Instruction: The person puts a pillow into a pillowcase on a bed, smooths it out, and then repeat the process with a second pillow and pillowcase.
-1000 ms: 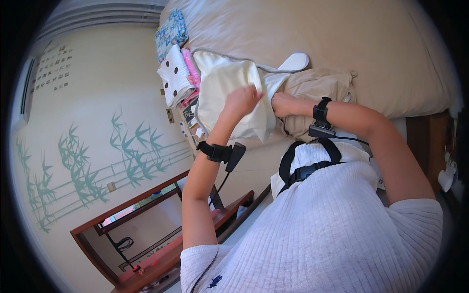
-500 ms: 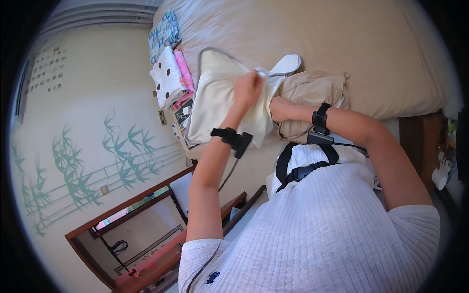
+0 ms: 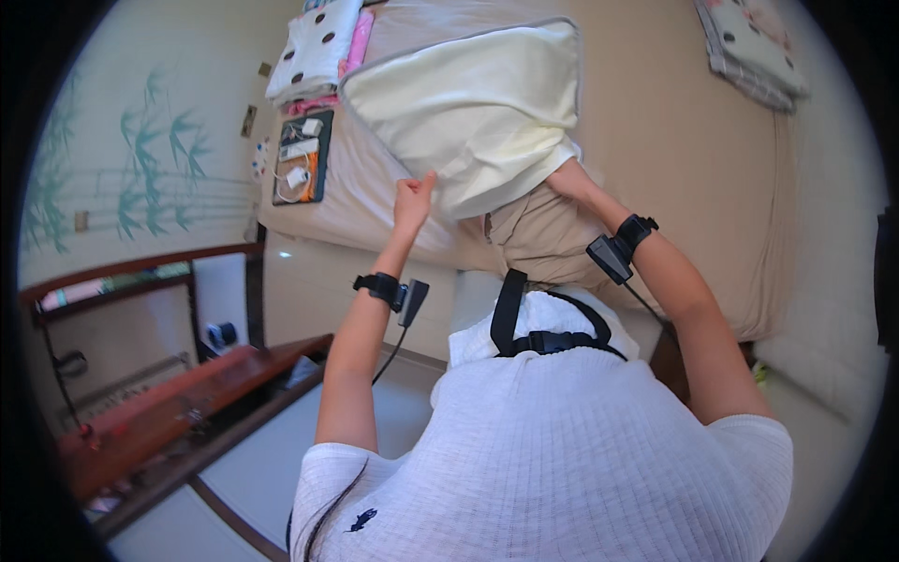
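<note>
A cream cloth cover (image 3: 478, 103) with grey piped edges is spread over the bed, its near part draped toward my lap. My left hand (image 3: 413, 201) is closed at the cover's near left edge, thumb up, and appears to pinch the edge. At the near right corner my right hand (image 3: 571, 180) grips the cover, its fingertips hidden by the fabric. Beige trousers (image 3: 538, 234) show below the cloth, between my hands.
Folded white dotted bedding (image 3: 314, 51) and a pink cloth (image 3: 361, 42) lie at the far left. A dark tray (image 3: 323, 159) holds white chargers and cables. More folded bedding (image 3: 754, 51) sits at the far right. A reddish wooden shelf (image 3: 178, 412) stands at the lower left.
The cover has opened out wider and farther over the bed. My left hand moved down and left; my right hand shifted up and right. A white rounded object beyond the cloth is out of sight.
</note>
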A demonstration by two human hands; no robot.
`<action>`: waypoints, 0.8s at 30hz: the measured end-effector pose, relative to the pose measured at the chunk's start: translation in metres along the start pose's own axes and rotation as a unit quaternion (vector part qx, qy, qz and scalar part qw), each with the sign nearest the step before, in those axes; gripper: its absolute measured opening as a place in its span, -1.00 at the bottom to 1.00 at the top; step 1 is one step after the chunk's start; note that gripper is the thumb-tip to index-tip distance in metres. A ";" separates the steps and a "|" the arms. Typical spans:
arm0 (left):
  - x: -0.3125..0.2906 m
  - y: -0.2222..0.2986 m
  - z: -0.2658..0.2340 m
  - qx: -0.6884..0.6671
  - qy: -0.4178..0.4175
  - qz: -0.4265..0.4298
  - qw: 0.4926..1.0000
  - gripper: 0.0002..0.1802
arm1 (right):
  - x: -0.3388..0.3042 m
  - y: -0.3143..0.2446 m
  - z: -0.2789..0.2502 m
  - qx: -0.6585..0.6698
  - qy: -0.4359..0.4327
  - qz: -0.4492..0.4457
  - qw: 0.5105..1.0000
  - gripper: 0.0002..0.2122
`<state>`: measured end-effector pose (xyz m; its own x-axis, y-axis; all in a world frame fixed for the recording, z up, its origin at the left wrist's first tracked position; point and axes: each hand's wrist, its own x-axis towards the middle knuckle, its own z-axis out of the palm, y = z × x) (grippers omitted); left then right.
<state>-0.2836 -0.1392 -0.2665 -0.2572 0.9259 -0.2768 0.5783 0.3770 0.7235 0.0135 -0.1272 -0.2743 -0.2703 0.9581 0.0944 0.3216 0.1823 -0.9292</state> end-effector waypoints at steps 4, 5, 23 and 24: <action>0.039 -0.054 0.030 -0.068 0.050 -0.018 0.996 -0.34 | 0.004 -0.013 -0.007 -0.028 -0.026 0.083 0.996 -0.58; 0.047 -0.053 0.039 -0.093 0.057 -0.002 0.994 -0.32 | 0.003 -0.008 -0.009 -0.030 -0.026 0.120 0.992 -0.56; -0.043 -0.035 0.141 0.154 -0.197 0.372 0.894 -0.69 | 0.009 0.035 -0.054 0.357 0.041 0.351 0.865 -0.52; -0.035 -0.041 0.130 0.180 -0.206 0.306 0.912 -0.69 | 0.007 0.016 -0.035 0.260 0.048 0.345 0.901 -0.53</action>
<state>-0.1977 -0.1834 -0.3687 0.4700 0.8683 -0.1582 0.7507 -0.2990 0.5891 0.0487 -0.1094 -0.2763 -0.0819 0.8232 -0.5618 -0.0928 -0.5675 -0.8181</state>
